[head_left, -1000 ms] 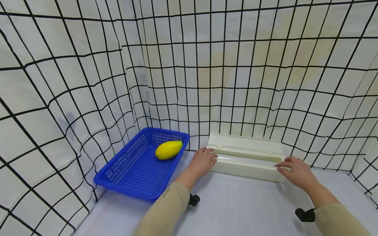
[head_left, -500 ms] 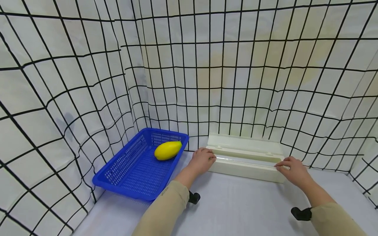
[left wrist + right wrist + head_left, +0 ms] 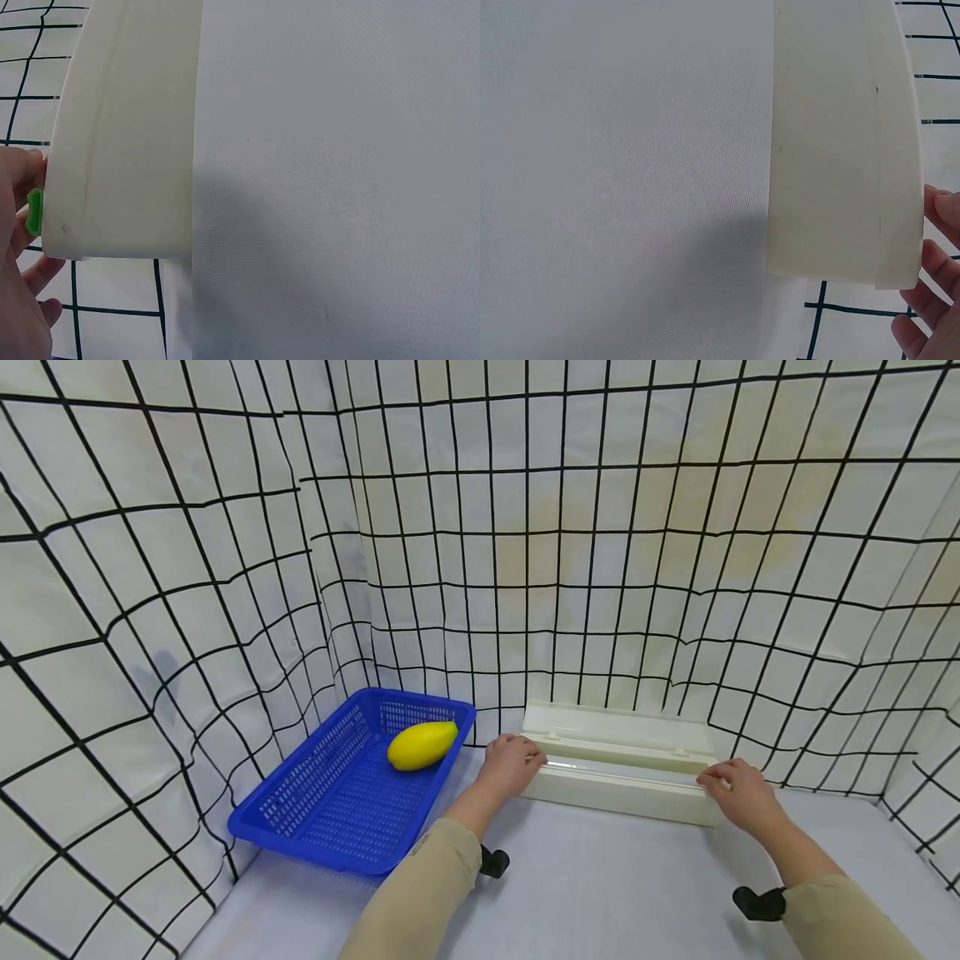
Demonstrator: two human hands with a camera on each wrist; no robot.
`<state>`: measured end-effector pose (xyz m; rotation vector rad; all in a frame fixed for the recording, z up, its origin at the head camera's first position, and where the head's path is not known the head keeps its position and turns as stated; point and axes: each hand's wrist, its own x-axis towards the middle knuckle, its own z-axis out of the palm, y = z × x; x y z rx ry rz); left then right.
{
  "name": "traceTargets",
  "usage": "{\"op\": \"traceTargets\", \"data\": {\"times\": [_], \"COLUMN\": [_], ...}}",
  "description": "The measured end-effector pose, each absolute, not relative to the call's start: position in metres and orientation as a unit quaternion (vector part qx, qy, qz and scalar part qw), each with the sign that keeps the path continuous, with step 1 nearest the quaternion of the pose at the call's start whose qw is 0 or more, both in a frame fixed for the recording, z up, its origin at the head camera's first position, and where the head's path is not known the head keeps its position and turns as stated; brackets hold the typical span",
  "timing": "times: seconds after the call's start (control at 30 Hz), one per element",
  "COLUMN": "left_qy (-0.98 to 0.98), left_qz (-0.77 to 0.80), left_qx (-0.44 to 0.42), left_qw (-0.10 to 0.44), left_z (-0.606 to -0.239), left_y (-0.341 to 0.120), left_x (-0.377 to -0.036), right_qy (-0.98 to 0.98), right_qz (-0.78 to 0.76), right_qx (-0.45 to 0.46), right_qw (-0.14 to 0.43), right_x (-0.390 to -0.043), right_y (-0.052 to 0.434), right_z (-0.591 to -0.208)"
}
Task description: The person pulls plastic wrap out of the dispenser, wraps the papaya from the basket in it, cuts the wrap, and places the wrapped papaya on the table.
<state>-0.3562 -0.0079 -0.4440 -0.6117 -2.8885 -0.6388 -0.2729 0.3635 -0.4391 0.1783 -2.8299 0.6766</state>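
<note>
A long cream plastic box (image 3: 615,793), shaped like a cling film dispenser, lies on the table with its lid (image 3: 615,727) raised at the back. Along its front top edge runs a clear strip (image 3: 600,767). My left hand (image 3: 510,764) pinches the strip's left end at the box corner, fingers curled. A small green piece (image 3: 34,212) shows between those fingers in the left wrist view. At the opposite corner, thumb and forefinger of my right hand (image 3: 742,789) pinch the strip's right end. The fingertips are partly hidden behind the box in both wrist views.
Left of the box stands a blue plastic basket (image 3: 337,856) holding a yellow mango-like fruit (image 3: 422,745). Black wire mesh (image 3: 600,568) backed by white cloth rises behind and on both sides. A white cloth covers the table (image 3: 600,893).
The left hand's fingers have drawn in closer at the box's left end. Both hands stay at the two ends, and the head view shifts slightly.
</note>
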Motion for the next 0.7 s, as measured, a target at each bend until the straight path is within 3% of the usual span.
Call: {"op": "traceTargets", "data": {"times": [0.27, 0.7], "left_qy": [-0.952, -0.952], "left_qz": [-0.213, -0.159], "left_qx": [-0.208, -0.223], "left_qw": [0.072, 0.134], "left_z": [-0.447, -0.445], "left_y": [-0.008, -0.005], "left_x": [-0.355, -0.358], "right_qy": [-0.964, -0.957], "right_qz": [0.238, 0.259], "right_qx": [0.059, 0.035], "right_qw": [0.101, 0.124], "right_x": [-0.269, -0.266], "right_y": [0.366, 0.358], "right_z": [-0.439, -0.429]}}
